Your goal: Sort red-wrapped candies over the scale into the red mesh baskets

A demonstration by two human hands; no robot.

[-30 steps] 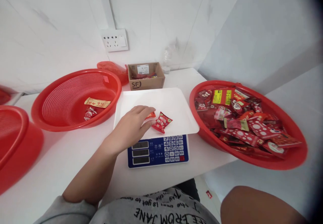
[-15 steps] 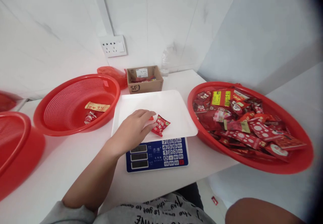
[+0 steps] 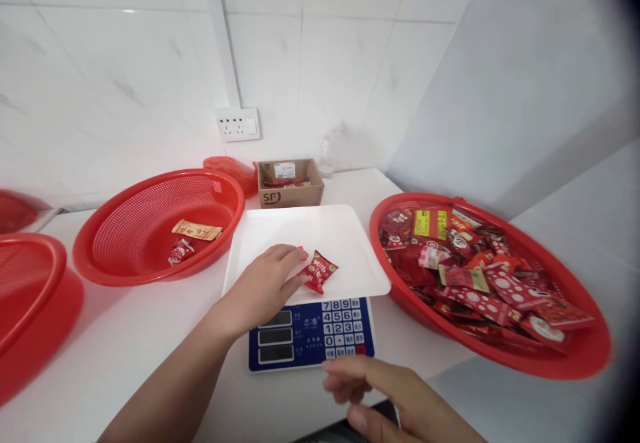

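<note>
Right hand [image 3: 395, 382] newly visible, thumb apart, red packet [image 3: 321, 271] just right of left hand [image 3: 265, 283], its grip unclear

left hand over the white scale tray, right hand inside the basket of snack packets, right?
No, the right hand isn't inside the snack basket: the head view shows it in front of the scale's keypad. The left hand is over the white scale tray.

Looks like packing workspace: digital scale [image 3: 311, 326], red basket [image 3: 603, 350] piled with small packets [image 3: 465, 278], SF-marked carton [image 3: 291, 196].
</note>
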